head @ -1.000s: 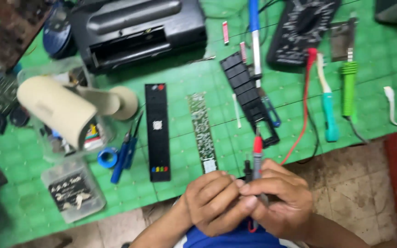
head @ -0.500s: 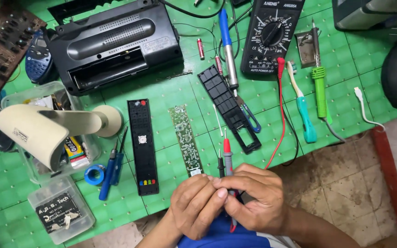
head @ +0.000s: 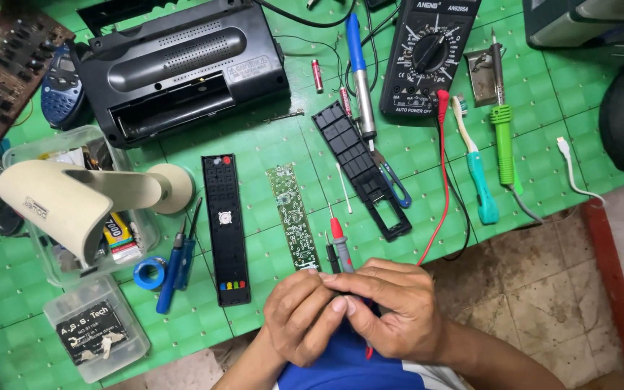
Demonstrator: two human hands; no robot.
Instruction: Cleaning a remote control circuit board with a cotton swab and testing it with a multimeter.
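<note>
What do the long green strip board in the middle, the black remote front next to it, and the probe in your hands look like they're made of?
The long green strip board looks like fibreglass circuit laminate: matt green with tiny metallic dots. The black rectangular remote front seems moulded plastic, dull, with coloured rubbery buttons. The red-tipped grey probe, gripped by the left hand and right hand, looks like plastic with a thin metal point.

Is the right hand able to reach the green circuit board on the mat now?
Probably yes: the circuit board lies bare just above the right hand, but both hands hold the probes.
</note>
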